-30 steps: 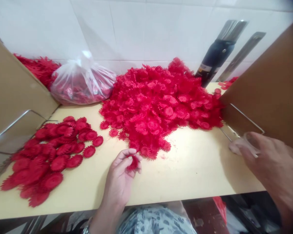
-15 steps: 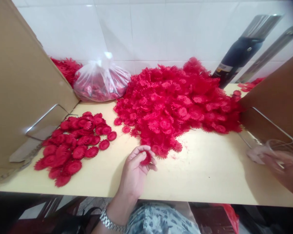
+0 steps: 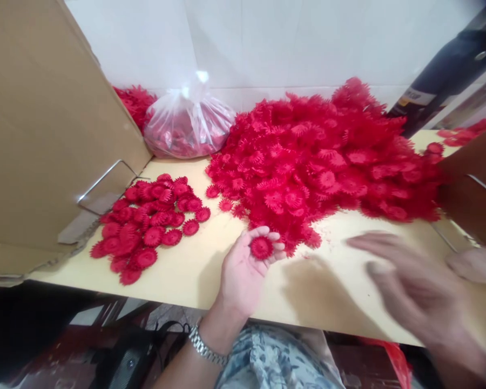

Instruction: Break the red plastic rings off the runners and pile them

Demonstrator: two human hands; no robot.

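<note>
My left hand (image 3: 243, 275) is palm up above the front of the table, its fingers slightly curled. On its fingers rests one small red rosette (image 3: 261, 248), round with a toothed rim. My right hand (image 3: 413, 286), smeared by motion, hangs over the table to the right with thumb and fingers apart; I see nothing in it. Just beyond my left hand rises a big heap of red rosettes (image 3: 308, 156). A smaller group of thicker-looking red rosettes (image 3: 152, 236) lies to the left.
A knotted clear plastic bag (image 3: 188, 127) of red pieces stands at the back. Cardboard walls (image 3: 65, 124) flank the table (image 3: 308, 310), with a bent metal wire (image 3: 105, 178) at the left one. A dark cylindrical object (image 3: 433, 81) leans back right. A pale lump (image 3: 476, 265) lies far right.
My right hand has come leftward from the pale lump at the right, its fingers now apart. My left hand has turned up and opened out, showing the rosette's face. The view has shifted right.
</note>
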